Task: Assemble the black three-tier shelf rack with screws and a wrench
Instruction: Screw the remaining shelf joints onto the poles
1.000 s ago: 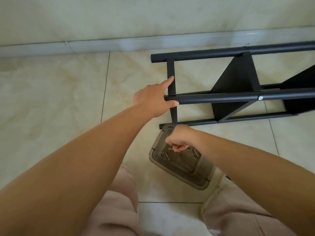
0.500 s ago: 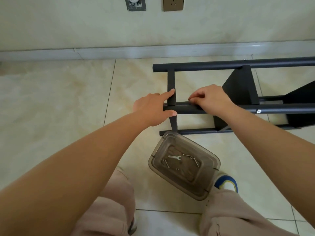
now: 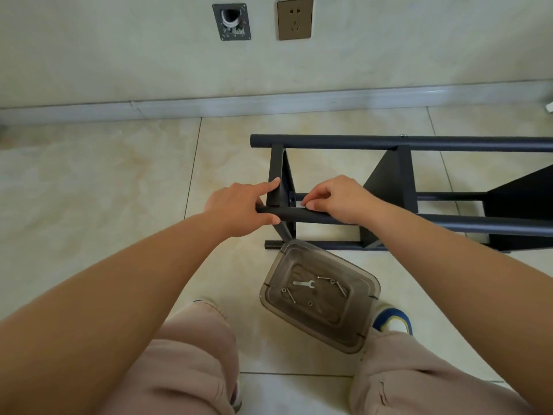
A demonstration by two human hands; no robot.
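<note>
Looking down from the head camera, I see the black metal three-tier shelf rack [image 3: 401, 178] lying on its side on the beige tiled floor [image 3: 89, 190], close to the wall. My left hand [image 3: 239, 206] grasps the end of the near round tube, thumb curled under it and forefinger stretched up along the flat end crossbar. My right hand [image 3: 341, 199] rests on the same tube just beside the left, its fingertips [image 3: 309, 204] pinched together at the joint; what they pinch is too small for me to tell. Below the rack, between my knees, sits a smoky translucent plastic box [image 3: 359, 333] holding a small flat silver wrench [image 3: 303, 283] and several loose silver screws [image 3: 341, 287].
</note>
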